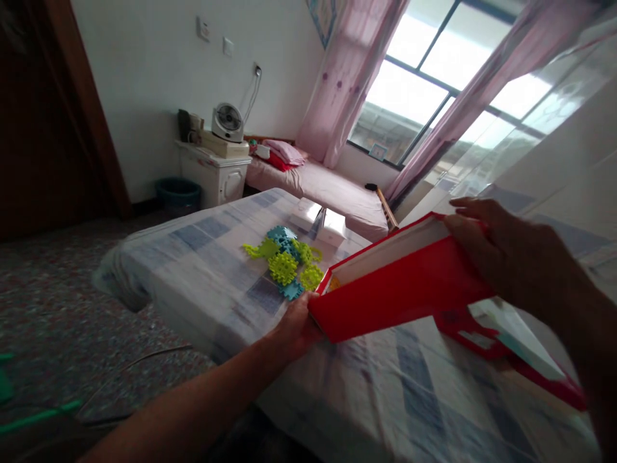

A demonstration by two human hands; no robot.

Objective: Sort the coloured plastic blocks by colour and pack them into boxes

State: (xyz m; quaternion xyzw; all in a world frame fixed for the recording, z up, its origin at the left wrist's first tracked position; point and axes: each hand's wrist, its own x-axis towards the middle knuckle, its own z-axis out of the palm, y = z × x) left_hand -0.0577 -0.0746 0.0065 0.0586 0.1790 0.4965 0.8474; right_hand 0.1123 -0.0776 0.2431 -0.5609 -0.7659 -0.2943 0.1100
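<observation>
Red box point(400, 289), edge nr gear pcs point(283, 268)

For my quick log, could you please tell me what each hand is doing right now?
Left hand: holding the lower near corner of the tilted red box.
Right hand: holding that box's raised end.

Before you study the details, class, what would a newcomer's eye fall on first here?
First, the bright red, white-lined rectangular box, tilted between the person's hands: left hand at its lower end, right hand at its upper end. Next, the yellow-green and blue toothed pieces heaped on the blue-and-white checked tablecloth, just beyond the left hand. Then the glaring window between pink curtains, upper right.
</observation>
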